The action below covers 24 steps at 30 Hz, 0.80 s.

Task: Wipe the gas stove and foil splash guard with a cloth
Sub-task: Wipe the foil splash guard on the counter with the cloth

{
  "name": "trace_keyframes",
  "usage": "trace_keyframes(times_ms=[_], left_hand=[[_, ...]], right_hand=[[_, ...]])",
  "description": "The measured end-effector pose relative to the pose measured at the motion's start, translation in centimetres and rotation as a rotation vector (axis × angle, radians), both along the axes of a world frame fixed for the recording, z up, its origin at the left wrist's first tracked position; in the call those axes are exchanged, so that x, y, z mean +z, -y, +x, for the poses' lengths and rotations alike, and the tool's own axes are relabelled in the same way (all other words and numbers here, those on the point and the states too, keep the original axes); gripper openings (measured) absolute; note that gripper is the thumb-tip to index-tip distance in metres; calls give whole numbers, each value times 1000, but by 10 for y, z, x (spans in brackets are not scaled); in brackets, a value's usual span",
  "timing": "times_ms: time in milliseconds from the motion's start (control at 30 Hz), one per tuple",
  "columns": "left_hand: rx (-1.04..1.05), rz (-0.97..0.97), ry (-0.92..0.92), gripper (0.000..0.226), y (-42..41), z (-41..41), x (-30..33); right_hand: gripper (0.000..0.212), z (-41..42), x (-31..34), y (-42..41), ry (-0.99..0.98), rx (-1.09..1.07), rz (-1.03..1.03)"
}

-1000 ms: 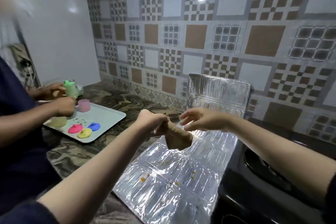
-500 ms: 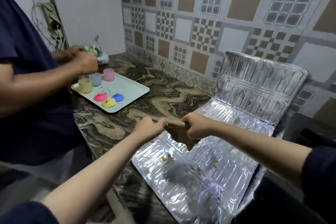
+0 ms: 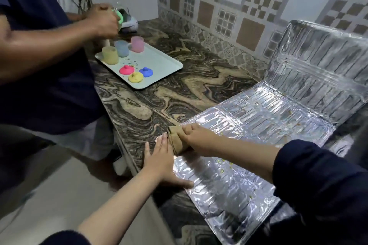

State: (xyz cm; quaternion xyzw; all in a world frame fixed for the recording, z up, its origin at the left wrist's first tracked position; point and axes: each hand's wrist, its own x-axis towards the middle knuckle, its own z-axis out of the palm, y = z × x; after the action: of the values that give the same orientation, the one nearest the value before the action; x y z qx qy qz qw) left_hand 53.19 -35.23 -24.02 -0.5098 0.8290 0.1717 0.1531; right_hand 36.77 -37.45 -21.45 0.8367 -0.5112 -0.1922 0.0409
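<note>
1. Head view, your hands: your right hand (image 3: pixel 196 139) has its fingers curled round the folded brown cloth (image 3: pixel 177 141) and presses it onto the near-left edge of the foil splash guard (image 3: pixel 258 125). Your left hand (image 3: pixel 162 160) lies flat with straight fingers, pinning the foil's edge against the marble counter (image 3: pixel 191 83); it grips nothing.

2. Head view, the foil: it lies unfolded on the counter, its far panel propped up against the tiled wall (image 3: pixel 239 2). Yellow-brown specks dot the panel nearest you and the middle one, so I'd judge the wiping has barely begun here.

3. Head view, the stove: only a dark sliver shows at the right edge, too little to judge. Count the gas stove as still to be wiped.

4. Head view, off to the left: a second person's hand (image 3: pixel 103 20) works over a white tray (image 3: pixel 159 65) of coloured cups and lids, well apart from your job.
</note>
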Motion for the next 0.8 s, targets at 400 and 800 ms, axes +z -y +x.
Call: trace_keyframes(times_ms=[400, 800], left_hand=[[-26, -29, 107, 159, -4, -4, -1], [-32, -27, 122, 162, -6, -6, -1]], right_hand=[[54, -31, 30, -74, -113, 89, 413], [58, -38, 54, -123, -173, -49, 748]])
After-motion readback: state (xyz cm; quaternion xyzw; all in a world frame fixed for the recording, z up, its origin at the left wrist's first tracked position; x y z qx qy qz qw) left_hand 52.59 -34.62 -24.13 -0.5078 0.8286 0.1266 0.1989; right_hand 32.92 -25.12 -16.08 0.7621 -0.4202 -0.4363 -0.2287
